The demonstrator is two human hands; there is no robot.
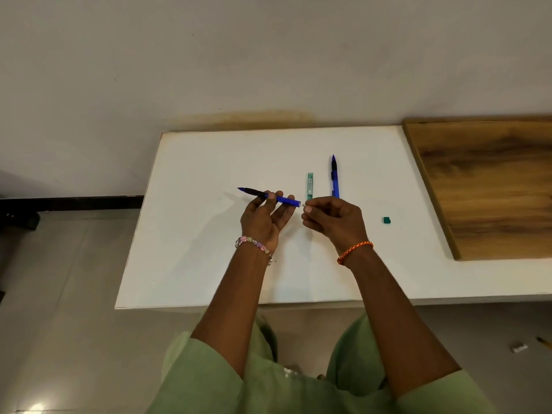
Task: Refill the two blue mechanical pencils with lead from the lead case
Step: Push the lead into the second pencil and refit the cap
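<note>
My left hand (264, 215) holds a blue mechanical pencil (286, 200) level above the white table, its tip pointing left and its open rear end pointing right. My right hand (331, 219) pinches a small white piece (305, 205), seemingly the pencil's eraser, just right of that rear end. The green lead case (310, 186) lies on the table beyond my hands, its cap off. A second blue mechanical pencil (334, 176) lies to its right, tip pointing away from me.
A small green cap (386, 220) sits on the white table (209, 249) right of my right hand. A wooden board (484, 186) covers the table's right side. On the floor at the lower right lie a white scrap (518, 348) and a pencil end.
</note>
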